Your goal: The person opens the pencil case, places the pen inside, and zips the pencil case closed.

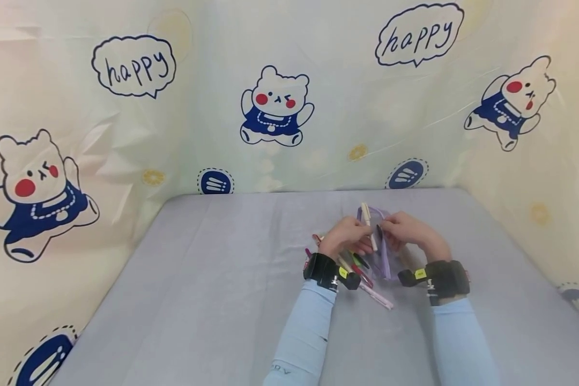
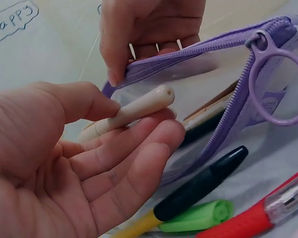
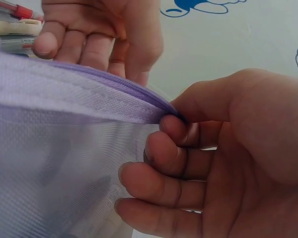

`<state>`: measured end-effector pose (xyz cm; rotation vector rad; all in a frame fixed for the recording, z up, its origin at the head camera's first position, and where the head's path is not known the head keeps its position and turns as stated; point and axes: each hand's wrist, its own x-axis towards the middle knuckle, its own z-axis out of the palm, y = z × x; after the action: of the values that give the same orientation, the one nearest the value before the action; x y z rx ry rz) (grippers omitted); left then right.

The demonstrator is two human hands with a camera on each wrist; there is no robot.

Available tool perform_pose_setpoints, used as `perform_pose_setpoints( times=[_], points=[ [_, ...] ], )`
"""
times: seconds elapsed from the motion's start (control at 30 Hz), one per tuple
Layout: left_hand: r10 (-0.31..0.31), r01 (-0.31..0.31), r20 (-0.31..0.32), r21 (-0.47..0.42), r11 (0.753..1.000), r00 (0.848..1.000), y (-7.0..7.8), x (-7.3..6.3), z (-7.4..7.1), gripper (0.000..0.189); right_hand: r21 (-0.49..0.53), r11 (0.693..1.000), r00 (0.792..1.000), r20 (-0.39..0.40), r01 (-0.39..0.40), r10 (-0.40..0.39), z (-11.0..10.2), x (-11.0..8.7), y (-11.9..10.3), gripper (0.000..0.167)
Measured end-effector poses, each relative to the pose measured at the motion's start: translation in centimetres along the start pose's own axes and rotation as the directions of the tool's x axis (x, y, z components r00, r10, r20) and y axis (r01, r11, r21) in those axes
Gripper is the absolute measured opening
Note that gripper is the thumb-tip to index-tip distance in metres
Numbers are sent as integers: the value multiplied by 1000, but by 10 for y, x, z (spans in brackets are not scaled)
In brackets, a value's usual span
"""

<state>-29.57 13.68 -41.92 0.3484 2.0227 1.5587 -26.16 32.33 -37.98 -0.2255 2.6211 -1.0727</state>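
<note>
My left hand (image 1: 344,235) pinches a cream-coloured pen (image 2: 141,106) between thumb and fingers, one end pointing into the unzipped mouth of a purple mesh pencil case (image 3: 79,148). The rim of that case is gripped at one corner by my right hand (image 1: 410,228), thumb on top and fingers curled against the mesh. Through the opening, a dark pen and a light one show inside the case. A purple ring pull (image 2: 252,99) hangs from the zip in the left wrist view.
Below the left hand lies a loose heap of pens: a yellow one with a dark cap (image 2: 201,183), a green-capped one (image 2: 198,215), a red one (image 2: 243,220). A pale pink pen (image 1: 376,296) lies nearest me on the grey tabletop (image 1: 212,279). Patterned cloth (image 1: 328,166) stands behind.
</note>
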Motion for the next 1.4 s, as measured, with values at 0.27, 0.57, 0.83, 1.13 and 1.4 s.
perform_pose_setpoints(
  times=[0.27, 0.57, 0.83, 1.13, 1.4],
  points=[
    [35, -34, -3, 96, 995, 999, 5, 2, 11, 29, -22, 1000, 1000, -4, 3, -3, -11, -5, -6, 30],
    [19, -4, -111, 133, 991, 994, 5, 2, 13, 30, -11, 1000, 999, 18, -29, 29, -4, -2, -13, 30],
    [54, -7, -173, 260, 965, 984, 9, 7, 20, 34, -6, 1000, 1000, 7, -10, 10, -4, -1, -11, 30],
    [88, -28, -153, 355, 934, 984, 6, 10, 26, 27, 4, 1000, 1000, 7, -9, 9, -4, -2, -5, 29],
    [184, -90, -168, 451, 888, 968, 21, -5, 16, 30, 9, 1000, 1000, -2, -1, 1, -4, -3, -4, 30]
  ],
)
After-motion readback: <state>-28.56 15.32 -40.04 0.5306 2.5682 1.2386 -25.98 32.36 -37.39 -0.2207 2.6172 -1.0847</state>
